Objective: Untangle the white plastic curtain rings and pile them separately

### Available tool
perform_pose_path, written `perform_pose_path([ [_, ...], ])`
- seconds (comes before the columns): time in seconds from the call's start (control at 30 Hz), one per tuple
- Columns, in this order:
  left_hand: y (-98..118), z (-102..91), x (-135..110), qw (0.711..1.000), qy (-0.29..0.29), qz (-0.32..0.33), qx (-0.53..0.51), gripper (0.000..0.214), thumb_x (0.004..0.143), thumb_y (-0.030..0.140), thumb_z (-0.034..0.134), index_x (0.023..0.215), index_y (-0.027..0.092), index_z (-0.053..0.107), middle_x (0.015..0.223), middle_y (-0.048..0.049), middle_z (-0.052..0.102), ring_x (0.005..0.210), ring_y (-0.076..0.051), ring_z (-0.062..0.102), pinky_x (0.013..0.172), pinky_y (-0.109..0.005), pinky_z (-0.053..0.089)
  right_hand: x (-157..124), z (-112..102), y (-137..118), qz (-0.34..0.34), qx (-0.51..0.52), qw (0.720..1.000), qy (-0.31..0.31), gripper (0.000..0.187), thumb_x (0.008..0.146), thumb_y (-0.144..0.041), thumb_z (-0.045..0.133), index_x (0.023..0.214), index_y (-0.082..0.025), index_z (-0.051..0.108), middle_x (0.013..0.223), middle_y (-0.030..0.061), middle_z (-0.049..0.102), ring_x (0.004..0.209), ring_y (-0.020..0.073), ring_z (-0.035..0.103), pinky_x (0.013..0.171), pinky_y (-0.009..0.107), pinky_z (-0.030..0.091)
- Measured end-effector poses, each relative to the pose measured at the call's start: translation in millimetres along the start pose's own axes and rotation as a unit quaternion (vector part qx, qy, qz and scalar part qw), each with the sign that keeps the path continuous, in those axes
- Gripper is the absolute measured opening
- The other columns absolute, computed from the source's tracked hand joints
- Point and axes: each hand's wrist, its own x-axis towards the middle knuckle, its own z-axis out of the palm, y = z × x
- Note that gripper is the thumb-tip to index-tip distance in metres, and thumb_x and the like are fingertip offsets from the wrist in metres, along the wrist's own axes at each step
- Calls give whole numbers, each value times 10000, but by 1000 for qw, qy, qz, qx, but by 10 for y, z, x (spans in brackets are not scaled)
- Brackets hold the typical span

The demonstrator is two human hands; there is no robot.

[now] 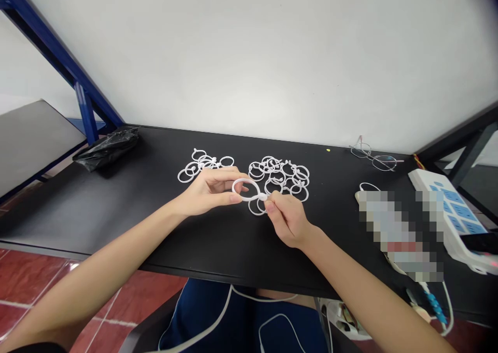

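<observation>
Between my two hands is a white plastic ring (246, 180), held above the black table. My left hand (212, 189) grips the ring's left side between thumb and fingers. On the other side, my right hand (288, 215) is closed in a pinch on the small joint where the ring's ends meet. A pile of similar white rings (286, 174) lies just beyond my right hand. Another, smaller group of rings (190, 171) is behind my left hand, which partly covers it. Below the held ring, more rings show on the table, partly hidden by my right fingers.
A black plastic bag (107, 148) rests at the table's (116, 207) far left. Eyeglasses (373, 155) lie at the back right. A white power strip (453, 207) and a blurred-out phone-like object (397, 233) with a cable are to the right. A white wall rises behind.
</observation>
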Motion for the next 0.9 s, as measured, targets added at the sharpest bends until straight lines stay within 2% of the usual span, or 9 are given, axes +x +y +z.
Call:
perform_pose_path([
  [0.3, -16, -15, 8, 1000, 6, 19, 5, 335, 801, 290, 745, 1121, 193, 725, 816, -41, 601, 796, -144, 569, 779, -315, 536, -20, 12, 22, 17, -3, 1000, 18, 294, 973, -188, 395, 682, -218, 364, 551, -66, 335, 436, 70, 322, 444, 221, 287],
  [0.53, -35, -33, -10, 1000, 12, 16, -1, 360, 772, 267, 772, 1122, 207, 716, 907, -59, 627, 832, -147, 573, 793, -314, 533, -13, -1, 13, 12, -24, 1000, 14, 222, 960, -165, 411, 749, -205, 465, 552, -68, 390, 441, 65, 373, 469, 204, 332],
  [0.9, -30, -28, -10, 1000, 7, 8, 21, 349, 779, 269, 762, 1112, 191, 691, 945, -62, 612, 875, -159, 593, 818, -325, 548, 58, 43, 0, -30, -53, 997, 38, 425, 944, -120, 458, 570, -212, 278, 489, -71, 274, 428, 69, 257, 440, 231, 252],
])
